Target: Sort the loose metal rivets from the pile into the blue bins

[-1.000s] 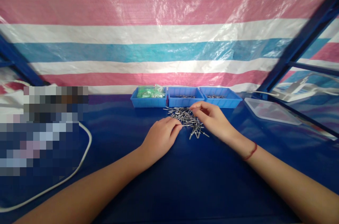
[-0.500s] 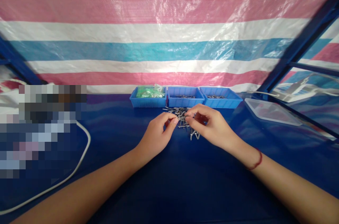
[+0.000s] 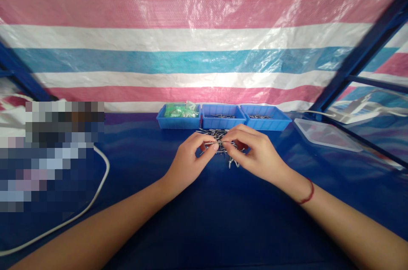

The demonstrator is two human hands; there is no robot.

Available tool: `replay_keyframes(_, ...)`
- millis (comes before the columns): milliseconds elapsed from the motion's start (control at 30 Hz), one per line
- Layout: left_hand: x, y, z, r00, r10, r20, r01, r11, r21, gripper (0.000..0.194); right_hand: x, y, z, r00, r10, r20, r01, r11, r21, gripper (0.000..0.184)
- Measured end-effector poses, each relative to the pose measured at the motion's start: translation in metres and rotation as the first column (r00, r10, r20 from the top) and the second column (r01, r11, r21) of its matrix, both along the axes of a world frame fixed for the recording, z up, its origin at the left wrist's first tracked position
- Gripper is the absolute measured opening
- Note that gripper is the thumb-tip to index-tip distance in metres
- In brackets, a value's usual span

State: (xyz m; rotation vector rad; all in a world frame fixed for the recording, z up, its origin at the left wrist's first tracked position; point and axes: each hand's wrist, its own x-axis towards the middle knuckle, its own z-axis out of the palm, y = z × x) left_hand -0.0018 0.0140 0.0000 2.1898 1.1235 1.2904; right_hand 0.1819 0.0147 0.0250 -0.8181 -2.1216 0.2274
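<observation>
Blue bins point(image 3: 223, 117): green bag point(image 3: 180, 110) left; metal pins point(image 3: 259, 116) right.

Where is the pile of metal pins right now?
The pile of metal pins lies mid-table, just in front of the middle blue bin, partly hidden behind the left hand and right hand.

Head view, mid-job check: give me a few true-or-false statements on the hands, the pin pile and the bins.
1. Both hands, left hand and right hand, meet over the metal pins. True.
2. Three blue bins stand in a row behind the pile. True.
3. The green material lies in the right bin. False: it is in the left one.
4. The red string is on the left wrist. False: right wrist.
5. A white cable lies left. True.
</observation>
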Motion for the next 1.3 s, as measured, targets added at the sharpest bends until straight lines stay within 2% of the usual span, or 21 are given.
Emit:
replay_keyframes(267, -0.001, -0.002, 0.001, 0.999, 0.042, 0.015, -0.043, 0.998, 0.044, 0.005, -0.002, 0.003, -0.008, 0.999, 0.03, 0.019, -0.028, 0.995, -0.098, 0.011)
replay_keyframes(367, 0.0, -0.001, 0.0, 0.999, 0.038, 0.0, -0.038, 0.999, 0.014, 0.006, -0.006, 0.005, -0.012, 0.996, 0.033, -0.083, -0.052, 0.97, -0.236, 0.014)
replay_keyframes(433, 0.0, -0.002, 0.0, 0.999, 0.034, -0.012, -0.034, 0.999, 0.003, 0.008, -0.007, 0.009, -0.015, 0.975, -0.022, -0.221, -0.064, 0.926, -0.372, 0.018)
replay_keyframes(533, 0.002, -0.004, 0.001, 0.997, -0.009, -0.08, 0.01, 1.0, 0.024, 0.011, 0.0, 0.023, -0.016, 0.867, -0.235, -0.439, -0.045, 0.841, -0.539, 0.02)
replay_keyframes(633, 0.003, -0.007, 0.002, 0.956, -0.132, -0.263, 0.148, 0.988, 0.042, 0.016, 0.018, 0.041, -0.012, 0.658, -0.477, -0.583, 0.023, 0.786, -0.617, 0.015)
replay_keyframes(700, 0.004, -0.009, 0.002, 0.897, -0.196, -0.396, 0.229, 0.973, 0.037, 0.02, 0.033, 0.052, -0.009, 0.545, -0.587, -0.599, 0.094, 0.753, -0.652, 0.012)
replay_keyframes(800, 0.005, -0.011, 0.001, 0.827, -0.221, -0.518, 0.274, 0.961, 0.027, 0.024, 0.049, 0.065, -0.009, 0.48, -0.674, -0.562, 0.168, 0.699, -0.695, 0.015)
replay_keyframes(933, 0.007, -0.011, -0.001, 0.788, -0.218, -0.575, 0.264, 0.964, -0.003, 0.027, 0.05, 0.065, -0.011, 0.482, -0.683, -0.548, 0.162, 0.684, -0.711, 0.016)
replay_keyframes(1067, 0.007, -0.009, -0.002, 0.803, -0.169, -0.572, 0.208, 0.978, 0.003, 0.023, 0.038, 0.057, -0.011, 0.527, -0.644, -0.555, 0.119, 0.702, -0.702, 0.016)
replay_keyframes(1167, 0.006, -0.006, -0.003, 0.827, -0.122, -0.549, 0.143, 0.99, -0.004, 0.021, 0.033, 0.053, -0.012, 0.597, -0.599, -0.534, 0.111, 0.721, -0.684, 0.015)
replay_keyframes(1300, 0.004, -0.003, -0.007, 0.888, -0.089, -0.45, 0.079, 0.996, -0.041, 0.012, 0.029, 0.049, -0.016, 0.732, -0.516, -0.444, 0.166, 0.768, -0.619, 0.016)
